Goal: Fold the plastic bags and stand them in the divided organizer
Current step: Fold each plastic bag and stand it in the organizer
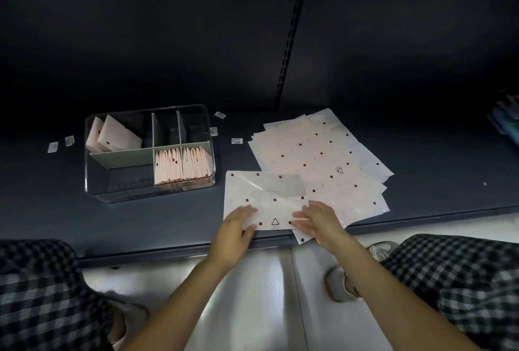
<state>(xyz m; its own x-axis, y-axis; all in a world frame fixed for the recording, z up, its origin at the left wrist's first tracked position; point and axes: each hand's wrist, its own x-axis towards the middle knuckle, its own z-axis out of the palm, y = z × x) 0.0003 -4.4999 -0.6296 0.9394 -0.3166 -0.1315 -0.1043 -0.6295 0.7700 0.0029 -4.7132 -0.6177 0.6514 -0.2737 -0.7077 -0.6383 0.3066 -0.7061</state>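
A pale pink plastic bag point(266, 196) with dark dots and a recycling triangle lies flat near the shelf's front edge. My left hand point(236, 227) holds its near left corner, thumb under the edge. My right hand point(320, 218) rests with fingers spread on its near right corner. Behind and to the right lies a fanned pile of unfolded bags point(323, 154). The clear divided organizer point(95, 182) stands to the left. Folded bags point(182, 166) stand in rows in its front right compartments, and two folded bags point(115, 135) lean in the back left one.
The dark shelf point(168, 221) has a back wall with a slotted upright. Small label stickers point(60, 144) lie left of the organizer, and more stickers point(236, 141) lie behind it. My knees in checked trousers flank the white floor below the shelf edge.
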